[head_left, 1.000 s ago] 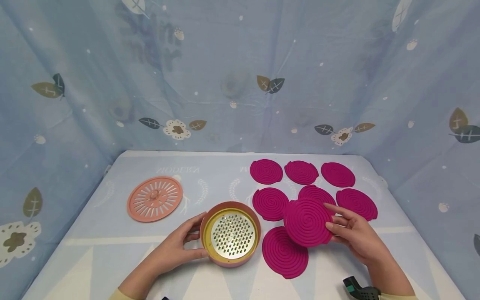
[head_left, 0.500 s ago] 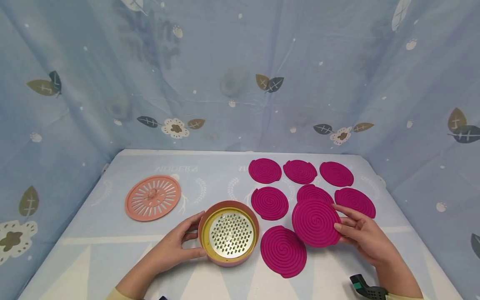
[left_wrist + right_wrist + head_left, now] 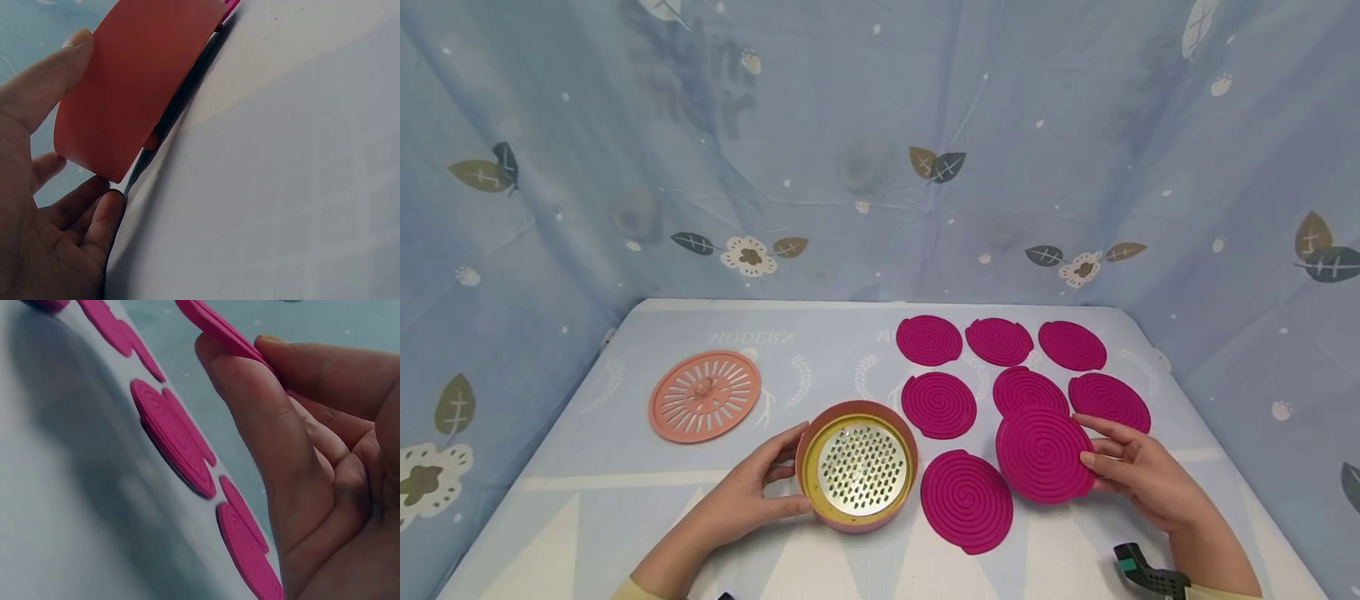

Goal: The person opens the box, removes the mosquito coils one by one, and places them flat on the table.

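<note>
A round pink container [image 3: 912, 433] with a yellow ring and a metal grater plate [image 3: 862, 471] stands front centre. My left hand [image 3: 756, 487] grips its left side, thumb in front and fingers behind; the left wrist view shows the thumb on the container's outer wall [image 3: 131, 81]. With thumb and fingers, my right hand [image 3: 1138, 475] pinches the right edge of a magenta spiral coaster [image 3: 1045, 456], held up over the table. In the right wrist view this raised coaster [image 3: 222, 328] appears nearly edge-on. Another coaster [image 3: 967, 502] lies flat between it and the container.
Several more magenta coasters [image 3: 938, 405] lie in rows behind, one [image 3: 1028, 390] partly hidden by the raised one. At the left is a slotted salmon-coloured disc [image 3: 705, 397] with a centre knob. A patterned cloth [image 3: 865, 167] hangs behind the table [image 3: 595, 454].
My right hand has moved right and slightly toward me with the coaster, which no longer overlaps the front coaster in the head view. The left hand and container have stayed nearly still.
</note>
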Tool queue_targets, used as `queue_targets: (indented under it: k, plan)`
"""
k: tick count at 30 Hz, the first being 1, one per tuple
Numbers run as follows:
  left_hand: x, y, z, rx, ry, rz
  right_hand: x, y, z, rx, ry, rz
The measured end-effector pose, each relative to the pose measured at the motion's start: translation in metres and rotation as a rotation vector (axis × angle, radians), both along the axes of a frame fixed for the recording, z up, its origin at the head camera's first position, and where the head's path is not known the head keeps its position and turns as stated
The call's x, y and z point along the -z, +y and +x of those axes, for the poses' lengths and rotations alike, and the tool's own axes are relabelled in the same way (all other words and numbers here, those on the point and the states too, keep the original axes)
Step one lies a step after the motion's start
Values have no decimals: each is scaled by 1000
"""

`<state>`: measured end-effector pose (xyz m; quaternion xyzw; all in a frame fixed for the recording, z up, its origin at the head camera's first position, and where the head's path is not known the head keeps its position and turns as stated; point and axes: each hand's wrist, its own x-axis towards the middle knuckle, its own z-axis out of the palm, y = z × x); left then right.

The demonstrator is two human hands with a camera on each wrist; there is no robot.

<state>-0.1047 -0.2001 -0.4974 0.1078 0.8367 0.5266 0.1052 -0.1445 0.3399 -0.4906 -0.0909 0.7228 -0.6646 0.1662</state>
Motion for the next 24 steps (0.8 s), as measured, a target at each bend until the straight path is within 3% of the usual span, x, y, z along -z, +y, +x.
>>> queue_targets:
  k: [11,24]
  plan:
    - [0,0,1,5,-4,-1,8,20,0,-25,-37,70]
    - [-2,1,1,-4,-2,7,11,31,-2,-71,-167,133]
